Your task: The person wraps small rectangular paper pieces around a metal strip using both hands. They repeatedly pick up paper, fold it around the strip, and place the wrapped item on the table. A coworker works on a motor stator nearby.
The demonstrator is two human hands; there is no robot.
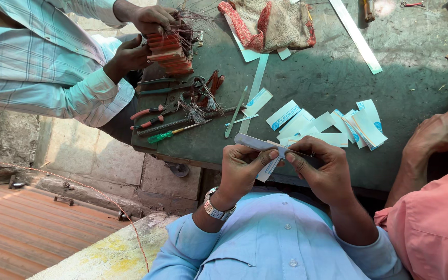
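Head view, looking down over a pale blue shirt onto a dark green surface (327, 78). Left hand (242, 168), with a metal watch at the wrist, and right hand (322, 171) meet at the near edge of the surface, both pinched shut on one thin grey-white strip (257, 142); the strip runs up and to the left from the fingertips, and a short white piece hangs below it between the thumbs. Just beyond the hands lies a loose spread of white paper slips with blue marks (333, 127), overlapping one another, with more long pale strips (356, 36) farther off.

At the left of the surface lie pliers with red handles (149, 116), a green-handled screwdriver (164, 136), a ribbed steel rod (182, 124) and tufts of thin wire (198, 106). At the far left, another person in a striped shirt holds a reddish laminated block (169, 52) trailing fine wires with both hands. A red-edged cloth (268, 23) lies bunched at the far middle. At the right, a third person in a pink shirt rests a hand (439, 132) at the edge of the surface. No box, tray or other container can be made out; everything lies loose.
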